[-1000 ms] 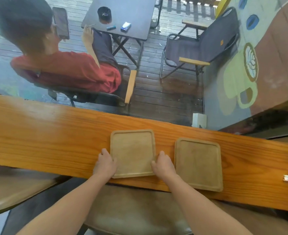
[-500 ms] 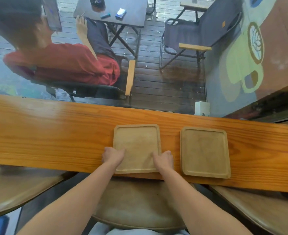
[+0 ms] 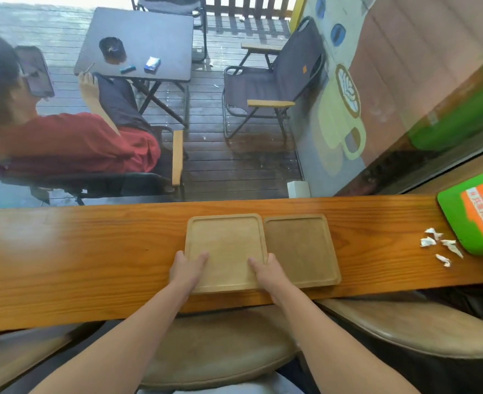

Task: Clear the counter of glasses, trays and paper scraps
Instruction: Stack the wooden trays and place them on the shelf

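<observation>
Two square wooden trays lie on the long wooden counter (image 3: 64,251). The lighter left tray (image 3: 224,243) overlaps the left edge of the darker right tray (image 3: 300,251). My left hand (image 3: 186,270) grips the light tray's near left corner, thumb on top. My right hand (image 3: 266,270) grips its near right corner, thumb on top, fingers where the two trays meet. Several white paper scraps (image 3: 439,245) are scattered on the counter at the right. No glasses are in view.
A green and orange board (image 3: 473,217) lies at the counter's right end. Padded stools (image 3: 217,345) stand under the counter's near edge. Behind the glass, a person in a red top sits by a dark table and a folding chair.
Both hands have slid the light tray to the right until it overlaps the dark tray. The thumbs now lie on top of the tray. The view has shifted, showing the scraps and green board.
</observation>
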`<control>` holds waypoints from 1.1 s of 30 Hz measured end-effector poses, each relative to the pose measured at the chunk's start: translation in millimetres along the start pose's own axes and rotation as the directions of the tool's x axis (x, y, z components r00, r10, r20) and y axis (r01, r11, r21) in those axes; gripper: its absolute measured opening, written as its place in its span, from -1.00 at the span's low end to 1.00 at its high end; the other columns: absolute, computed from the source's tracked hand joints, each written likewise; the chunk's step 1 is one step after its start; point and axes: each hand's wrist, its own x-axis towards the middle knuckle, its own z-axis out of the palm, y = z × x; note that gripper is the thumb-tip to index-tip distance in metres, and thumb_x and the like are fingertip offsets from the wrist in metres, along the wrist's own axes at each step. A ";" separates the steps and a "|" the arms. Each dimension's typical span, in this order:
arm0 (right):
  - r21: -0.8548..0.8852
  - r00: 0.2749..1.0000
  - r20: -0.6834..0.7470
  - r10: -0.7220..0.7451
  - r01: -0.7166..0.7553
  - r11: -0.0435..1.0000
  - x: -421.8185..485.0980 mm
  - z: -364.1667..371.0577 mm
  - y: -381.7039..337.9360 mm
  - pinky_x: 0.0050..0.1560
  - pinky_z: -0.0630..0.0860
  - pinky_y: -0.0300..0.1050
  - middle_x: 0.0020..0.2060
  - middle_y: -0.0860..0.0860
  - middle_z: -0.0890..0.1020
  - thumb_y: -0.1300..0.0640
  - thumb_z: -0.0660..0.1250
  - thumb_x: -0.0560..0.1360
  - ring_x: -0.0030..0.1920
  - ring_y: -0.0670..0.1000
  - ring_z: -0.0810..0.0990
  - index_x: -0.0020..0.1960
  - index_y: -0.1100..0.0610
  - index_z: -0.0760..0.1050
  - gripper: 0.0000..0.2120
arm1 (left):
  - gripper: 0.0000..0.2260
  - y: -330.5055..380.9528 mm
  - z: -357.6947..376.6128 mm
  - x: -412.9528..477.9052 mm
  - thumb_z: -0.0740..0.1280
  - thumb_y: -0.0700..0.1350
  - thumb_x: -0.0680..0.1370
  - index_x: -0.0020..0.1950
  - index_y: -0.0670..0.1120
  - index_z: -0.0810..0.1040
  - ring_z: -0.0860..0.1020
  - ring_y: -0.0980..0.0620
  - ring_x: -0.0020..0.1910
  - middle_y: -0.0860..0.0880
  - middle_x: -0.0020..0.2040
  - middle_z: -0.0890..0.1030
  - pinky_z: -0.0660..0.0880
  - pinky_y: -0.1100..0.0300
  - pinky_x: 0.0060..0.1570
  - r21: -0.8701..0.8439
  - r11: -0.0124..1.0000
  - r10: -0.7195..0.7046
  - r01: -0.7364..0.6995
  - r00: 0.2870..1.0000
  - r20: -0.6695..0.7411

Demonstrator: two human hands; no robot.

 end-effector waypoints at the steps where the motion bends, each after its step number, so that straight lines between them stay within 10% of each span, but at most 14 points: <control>1: 0.010 1.000 -0.010 0.002 -0.002 1.000 -2.2 -7.9 2.7 0.27 0.50 0.06 0.35 0.10 0.50 -0.08 0.26 0.62 0.25 0.11 0.50 0.49 0.13 0.25 -0.47 | -0.53 3.9 6.1 -2.6 0.36 0.16 0.53 0.28 -0.10 0.39 0.56 -0.13 0.07 -0.10 0.15 0.56 0.56 -0.07 0.06 0.004 1.000 0.013 -0.013 1.000 0.014; 13: 0.157 0.995 -0.099 0.034 -0.018 0.987 -7.1 -111.9 54.0 0.23 0.50 0.06 0.21 0.07 0.52 0.00 0.26 0.63 0.18 0.09 0.51 0.41 0.16 0.30 -0.57 | -0.58 36.0 110.5 -37.5 0.36 0.15 0.53 0.22 -0.11 0.39 0.51 -0.06 -0.07 -0.03 -0.01 0.52 0.44 0.06 -0.14 0.074 0.993 0.078 -0.087 0.989 0.122; 19: 0.147 0.998 -0.036 0.054 -0.048 0.988 9.8 -154.8 72.9 0.22 0.49 0.05 0.26 0.08 0.52 0.01 0.29 0.62 0.20 0.09 0.51 0.43 0.17 0.32 -0.55 | -0.57 35.4 152.1 -58.8 0.38 0.14 0.52 0.21 -0.12 0.39 0.55 -0.17 0.09 -0.12 0.11 0.56 0.54 -0.11 0.13 0.053 0.999 0.001 -0.005 0.997 0.076; 33: -0.002 0.998 0.056 -0.020 0.020 1.000 56.3 -202.9 49.5 0.31 0.46 0.10 0.43 0.12 0.44 -0.08 0.25 0.62 0.35 0.17 0.46 0.55 0.17 0.16 -0.39 | -0.47 64.7 193.6 -63.0 0.38 0.13 0.54 0.36 -0.16 0.36 0.52 -0.17 0.13 -0.16 0.23 0.53 0.52 -0.05 0.09 -0.028 0.998 -0.063 0.062 0.997 -0.045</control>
